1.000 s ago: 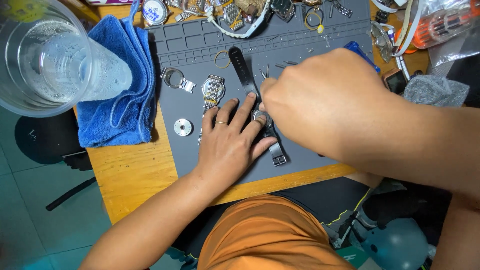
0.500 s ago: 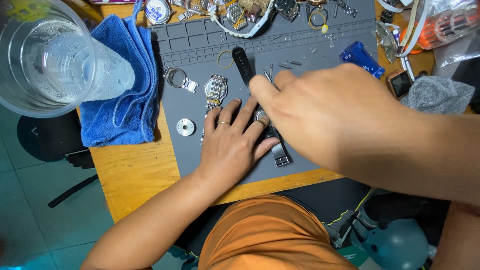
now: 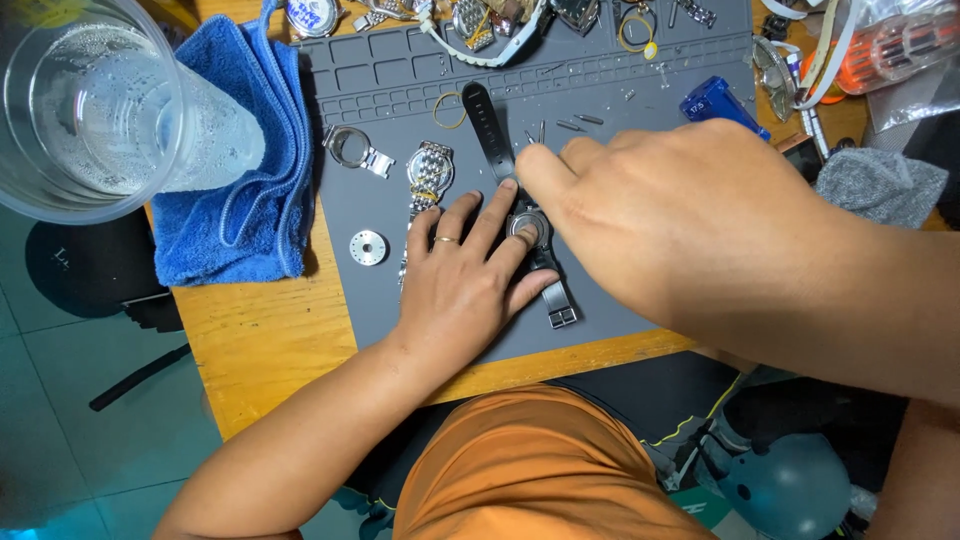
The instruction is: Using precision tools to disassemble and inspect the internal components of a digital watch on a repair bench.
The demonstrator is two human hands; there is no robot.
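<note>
The round watch (image 3: 527, 228) with black strap lies mid-mat (image 3: 380, 300), pinned flat by the left hand (image 3: 462, 285), fingers spread. The right hand (image 3: 680, 225) pinches at its case. Bare ribbed mat lies leftward; the wooden worktop (image 3: 260, 340) edge is near.

Blue towel (image 3: 235, 170) bunched at left edge of grey work mat (image 3: 400, 290), on wooden tabletop (image 3: 260, 350). Clear plastic cup (image 3: 95, 110) close to camera, over towel. Silver metal-band watch (image 3: 428, 172), empty watch case (image 3: 350, 148) and small round disc (image 3: 368, 247) on mat. Blue box (image 3: 715, 100) near mat's far right corner. Grey cloth (image 3: 880, 185) at right.
</note>
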